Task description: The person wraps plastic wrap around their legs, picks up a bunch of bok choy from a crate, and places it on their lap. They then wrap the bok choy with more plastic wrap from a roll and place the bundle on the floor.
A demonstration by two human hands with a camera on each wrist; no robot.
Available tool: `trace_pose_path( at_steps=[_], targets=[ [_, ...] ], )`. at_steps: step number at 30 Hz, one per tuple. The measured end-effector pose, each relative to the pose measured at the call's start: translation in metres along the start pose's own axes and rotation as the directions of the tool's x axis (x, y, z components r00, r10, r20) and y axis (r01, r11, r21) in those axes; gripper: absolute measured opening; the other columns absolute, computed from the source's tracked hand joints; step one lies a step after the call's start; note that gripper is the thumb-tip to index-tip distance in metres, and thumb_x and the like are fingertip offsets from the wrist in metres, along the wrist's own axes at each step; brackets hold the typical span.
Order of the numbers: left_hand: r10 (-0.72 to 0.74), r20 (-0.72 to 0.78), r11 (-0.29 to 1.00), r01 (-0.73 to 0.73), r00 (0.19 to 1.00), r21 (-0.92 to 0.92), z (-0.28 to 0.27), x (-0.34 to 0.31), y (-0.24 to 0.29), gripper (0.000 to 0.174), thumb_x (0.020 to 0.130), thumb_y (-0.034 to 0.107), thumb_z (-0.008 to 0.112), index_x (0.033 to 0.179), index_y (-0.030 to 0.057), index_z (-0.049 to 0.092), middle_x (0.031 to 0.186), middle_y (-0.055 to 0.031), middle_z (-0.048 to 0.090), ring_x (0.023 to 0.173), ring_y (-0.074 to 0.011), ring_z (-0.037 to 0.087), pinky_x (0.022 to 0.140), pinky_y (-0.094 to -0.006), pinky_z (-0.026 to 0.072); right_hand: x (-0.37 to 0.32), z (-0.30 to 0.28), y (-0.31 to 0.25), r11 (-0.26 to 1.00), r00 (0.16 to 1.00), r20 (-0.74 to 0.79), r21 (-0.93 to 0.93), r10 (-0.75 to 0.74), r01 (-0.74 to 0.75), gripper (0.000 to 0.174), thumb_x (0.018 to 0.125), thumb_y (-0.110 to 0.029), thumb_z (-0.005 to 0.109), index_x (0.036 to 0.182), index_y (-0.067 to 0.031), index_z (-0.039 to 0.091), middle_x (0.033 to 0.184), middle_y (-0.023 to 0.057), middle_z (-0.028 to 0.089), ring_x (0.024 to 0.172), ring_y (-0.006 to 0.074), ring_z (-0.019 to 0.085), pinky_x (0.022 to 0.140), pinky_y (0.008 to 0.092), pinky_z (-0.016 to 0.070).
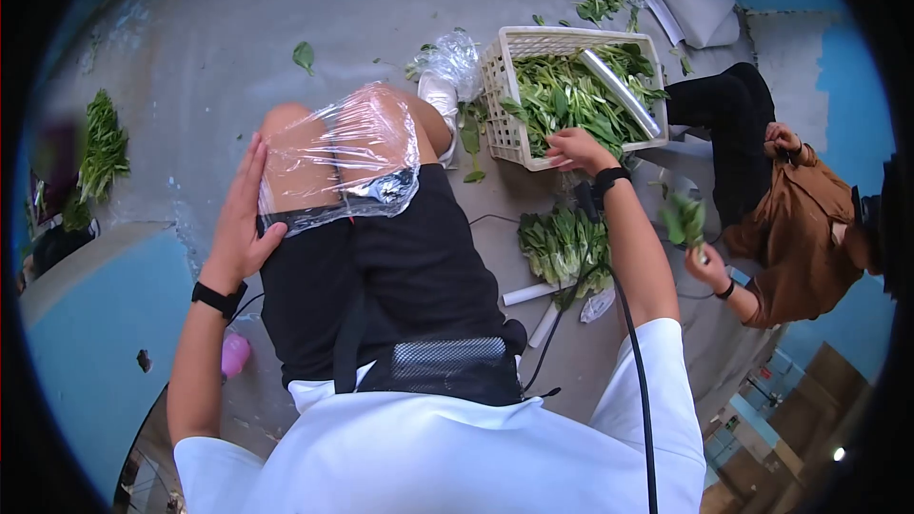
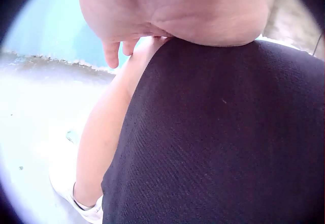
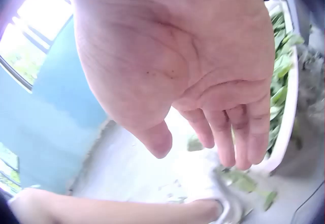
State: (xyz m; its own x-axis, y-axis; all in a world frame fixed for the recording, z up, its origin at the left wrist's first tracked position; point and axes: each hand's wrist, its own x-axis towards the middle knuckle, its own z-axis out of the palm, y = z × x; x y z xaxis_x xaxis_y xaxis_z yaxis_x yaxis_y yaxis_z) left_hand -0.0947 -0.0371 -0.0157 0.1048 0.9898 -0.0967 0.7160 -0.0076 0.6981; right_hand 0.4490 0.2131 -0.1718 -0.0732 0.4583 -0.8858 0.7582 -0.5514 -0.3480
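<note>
A sheet of clear plastic film [image 1: 367,148] lies spread over the person's knees and black shorts. The left hand [image 1: 243,214] rests flat at the film's left edge, fingers straight along the thigh and thumb out to the side. In the left wrist view the heel of that hand [image 2: 172,10] sits on the dark cloth. The right hand [image 1: 579,150] is over the near edge of a white plastic crate [image 1: 505,124] full of leafy greens [image 1: 557,95]. In the right wrist view its palm [image 3: 177,56] shows nothing held, with the fingers loosely extended.
A shiny roll [image 1: 619,90] lies across the greens in the crate. Bunched greens [image 1: 566,243] and white tubes [image 1: 528,294] lie on the floor near the right arm. Another person [image 1: 800,238] sits at the right holding a small leafy bunch [image 1: 684,219]. A black cable [image 1: 640,371] hangs by the right arm.
</note>
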Motion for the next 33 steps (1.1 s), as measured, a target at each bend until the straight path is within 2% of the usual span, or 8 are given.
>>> trace_pose_path(
  at_steps=[5,7,12,15,19,23,27,33],
  targets=[
    [-0.061,0.003,0.998,0.061,0.998,-0.011,-0.001,-0.003,0.001,0.104,0.091,0.067,0.058,0.166,0.0031,0.023,0.172,-0.0234,0.022,0.157,-0.0413,0.026,0.126,-0.0468,0.024,0.055,-0.051,0.055,0.989,0.943,-0.331,-0.132,0.025,-0.072,0.035,0.086,-0.022,0.075,0.111,0.0017,0.072,0.09,0.0131,0.076,0.079,0.0229,0.075,0.069,0.0379,0.0603],
    [-0.08,0.008,0.997,0.08,0.997,-0.013,-0.001,-0.002,0.002,0.105,0.091,0.068,0.057,0.166,0.003,0.023,0.172,-0.0237,0.022,0.158,-0.0413,0.026,0.126,-0.0467,0.0236,0.069,-0.059,0.057,0.9,0.728,-0.618,-0.437,-0.295,-0.007,0.035,0.083,-0.016,0.073,0.114,0.002,0.071,0.098,0.0191,0.076,0.092,0.0326,0.075,0.082,0.0417,0.0593],
    [-0.16,0.027,0.987,0.159,0.987,0.022,-0.002,-0.005,0.001,0.11,0.091,0.073,0.052,0.166,-0.0004,0.02,0.172,-0.0251,0.018,0.16,-0.0401,0.02,0.128,-0.0475,0.0181,0.116,-0.071,0.035,0.904,0.726,-0.593,-0.417,-0.347,0.092,0.038,0.084,-0.015,0.071,0.119,0.0008,0.07,0.116,0.0247,0.074,0.109,0.0395,0.071,0.096,0.0451,0.0557],
    [-0.184,0.008,0.981,0.183,0.983,0.067,-0.002,-0.004,0.002,0.11,0.089,0.077,0.051,0.166,0.0027,0.023,0.171,-0.0257,0.022,0.157,-0.0431,0.026,0.126,-0.049,0.0245,0.141,-0.066,0.025,0.844,0.802,-0.586,-0.484,-0.118,-0.23,0.049,0.084,-0.024,0.075,0.126,0.0001,0.067,0.126,0.0257,0.07,0.122,0.0398,0.066,0.104,0.0478,0.0528],
    [-0.236,0.023,0.969,0.234,0.971,0.078,-0.002,-0.003,0.006,0.112,0.088,0.079,0.05,0.166,0.0028,0.023,0.171,-0.0262,0.021,0.157,-0.0435,0.025,0.126,-0.05,0.0233,0.133,-0.056,-0.001,0.819,0.765,-0.643,-0.416,0.043,-0.396,0.053,0.084,-0.031,0.078,0.127,-0.0022,0.067,0.138,0.0197,0.065,0.129,0.0356,0.062,0.108,0.0482,0.0502],
    [-0.259,0.002,0.965,0.258,0.966,0.038,0.003,-0.005,0.006,0.112,0.088,0.078,0.051,0.166,0.0025,0.022,0.171,-0.0269,0.019,0.158,-0.0431,0.023,0.127,-0.051,0.0206,0.146,-0.058,0.006,0.832,0.817,-0.571,-0.417,0.072,-0.365,0.061,0.081,-0.036,0.082,0.129,-0.0022,0.067,0.14,0.0199,0.063,0.13,0.0354,0.061,0.109,0.0482,0.0492],
    [-0.252,-0.021,0.968,0.252,0.967,-0.001,0.006,-0.003,0.006,0.112,0.088,0.078,0.051,0.166,0.0023,0.022,0.171,-0.0269,0.019,0.159,-0.0421,0.021,0.127,-0.0511,0.0183,0.128,-0.038,0.009,0.809,0.715,-0.642,-0.557,-0.276,-0.187,0.067,0.074,-0.032,0.088,0.129,-0.0027,0.064,0.134,0.0222,0.066,0.123,0.0377,0.064,0.103,0.0497,0.0504],
    [-0.227,-0.021,0.974,0.227,0.974,0.025,0.01,0.0,0.006,0.109,0.09,0.077,0.05,0.166,0.0028,0.024,0.171,-0.0272,0.021,0.159,-0.0425,0.022,0.127,-0.0511,0.0196,0.136,-0.037,0.033,0.919,0.74,-0.629,-0.392,-0.24,-0.035,0.068,0.072,-0.027,0.089,0.127,0.0036,0.062,0.122,0.028,0.07,0.118,0.0426,0.066,0.102,0.0478,0.0519]
  ],
)
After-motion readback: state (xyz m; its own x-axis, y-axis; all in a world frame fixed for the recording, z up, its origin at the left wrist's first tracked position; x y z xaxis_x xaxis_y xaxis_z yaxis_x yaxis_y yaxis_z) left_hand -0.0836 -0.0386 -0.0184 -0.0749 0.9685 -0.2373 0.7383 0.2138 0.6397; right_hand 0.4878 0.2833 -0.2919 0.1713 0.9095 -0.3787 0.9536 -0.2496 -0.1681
